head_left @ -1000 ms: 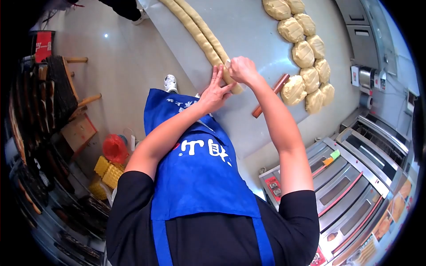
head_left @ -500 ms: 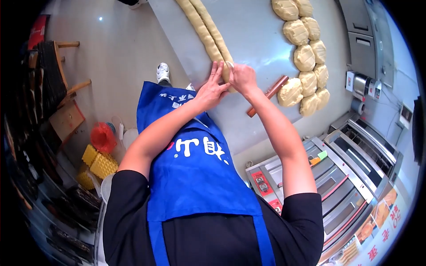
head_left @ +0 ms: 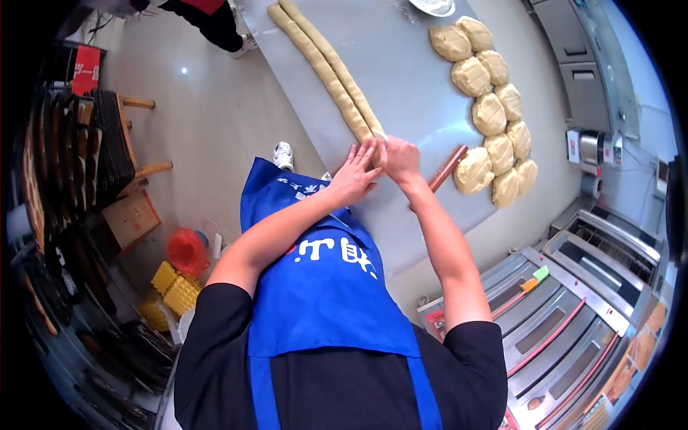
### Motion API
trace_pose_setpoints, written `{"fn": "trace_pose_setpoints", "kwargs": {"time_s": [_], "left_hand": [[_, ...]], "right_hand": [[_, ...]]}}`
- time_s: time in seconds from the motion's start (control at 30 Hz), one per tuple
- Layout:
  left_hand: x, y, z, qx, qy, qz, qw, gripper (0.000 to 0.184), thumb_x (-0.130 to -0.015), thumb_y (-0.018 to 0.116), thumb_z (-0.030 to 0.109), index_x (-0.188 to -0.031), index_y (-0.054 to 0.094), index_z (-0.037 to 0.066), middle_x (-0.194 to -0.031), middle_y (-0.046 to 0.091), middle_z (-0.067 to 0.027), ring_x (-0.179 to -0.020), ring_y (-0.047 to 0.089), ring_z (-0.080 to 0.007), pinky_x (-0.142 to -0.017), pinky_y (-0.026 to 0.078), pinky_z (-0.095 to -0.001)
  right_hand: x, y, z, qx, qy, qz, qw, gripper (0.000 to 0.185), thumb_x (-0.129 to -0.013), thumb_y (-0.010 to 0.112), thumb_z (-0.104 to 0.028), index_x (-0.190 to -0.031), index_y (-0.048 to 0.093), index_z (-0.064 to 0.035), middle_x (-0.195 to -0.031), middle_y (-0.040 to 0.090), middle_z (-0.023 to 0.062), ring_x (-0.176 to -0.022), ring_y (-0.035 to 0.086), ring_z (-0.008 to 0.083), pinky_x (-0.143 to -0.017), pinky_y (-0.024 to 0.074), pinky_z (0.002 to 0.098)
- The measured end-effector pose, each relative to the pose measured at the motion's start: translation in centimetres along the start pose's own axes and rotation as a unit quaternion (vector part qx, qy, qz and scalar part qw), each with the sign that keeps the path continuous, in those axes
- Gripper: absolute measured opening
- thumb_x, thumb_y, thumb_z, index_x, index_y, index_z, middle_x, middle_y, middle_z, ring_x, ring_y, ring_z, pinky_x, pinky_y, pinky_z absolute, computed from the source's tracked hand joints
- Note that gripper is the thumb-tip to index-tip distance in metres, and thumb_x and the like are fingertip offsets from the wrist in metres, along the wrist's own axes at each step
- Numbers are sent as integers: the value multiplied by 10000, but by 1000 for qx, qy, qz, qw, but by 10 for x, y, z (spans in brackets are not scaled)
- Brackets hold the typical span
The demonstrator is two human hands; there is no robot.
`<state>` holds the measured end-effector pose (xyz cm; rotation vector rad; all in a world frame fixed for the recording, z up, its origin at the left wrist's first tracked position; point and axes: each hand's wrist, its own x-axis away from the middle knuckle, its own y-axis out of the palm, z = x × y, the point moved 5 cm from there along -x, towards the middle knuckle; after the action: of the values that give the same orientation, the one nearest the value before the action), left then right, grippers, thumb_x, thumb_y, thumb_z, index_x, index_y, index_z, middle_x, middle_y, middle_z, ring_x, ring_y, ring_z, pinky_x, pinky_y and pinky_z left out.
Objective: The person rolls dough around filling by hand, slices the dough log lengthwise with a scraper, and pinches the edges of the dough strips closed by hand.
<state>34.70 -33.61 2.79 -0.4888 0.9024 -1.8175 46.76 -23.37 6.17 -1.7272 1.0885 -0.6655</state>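
Two long dough ropes lie side by side on the metal table. My left hand rests at their near end, fingers spread over the dough. Close beside it, my right hand is closed at the same end, around something pale and thin that is mostly hidden. A brown rolling pin lies right of my right forearm, partly covered by it. Several round dough pieces sit in two columns along the table's right side.
A white bowl stands at the far table edge. Another person's leg shows at the upper left. Metal ovens stand at the lower right. Trays, yellow crates and a red bag are at the left.
The view has shifted, bringing the far rope ends and the bowl into sight. Both hands remain together at the near end of the ropes, which looks shorter below my fingers.
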Motion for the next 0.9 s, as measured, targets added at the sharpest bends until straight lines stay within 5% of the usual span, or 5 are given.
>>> {"fn": "trace_pose_setpoints", "kwargs": {"time_s": [0.17,0.37,0.9], "left_hand": [[4,8,17,-25,25,-47,998,765,-928,813,266,-1624,520,141,-1822,192,-209,-1702,127,-401,-1368,145,-597],[6,19,16,-113,42,-87,989,880,-958,764,293,-1710,360,74,-1823,255,-106,-1702,185,-295,-1365,163,-586],[9,16,10,-88,37,-124,988,865,-973,742,233,-1724,339,83,-1820,264,-120,-1704,176,-306,-1359,194,-586]], "right_hand": [[17,-72,9,-64,90,20,994,278,-1014,689,-299,-913,754,-48,-801,742,236,-757,741,463,-685,594,550],[71,-51,34,-37,115,-59,991,304,-1038,663,-317,-925,756,-50,-797,745,240,-772,740,469,-723,588,579],[75,-8,29,49,44,-112,992,230,-1007,677,-248,-877,725,-64,-808,756,205,-748,752,432,-705,606,558]]}}
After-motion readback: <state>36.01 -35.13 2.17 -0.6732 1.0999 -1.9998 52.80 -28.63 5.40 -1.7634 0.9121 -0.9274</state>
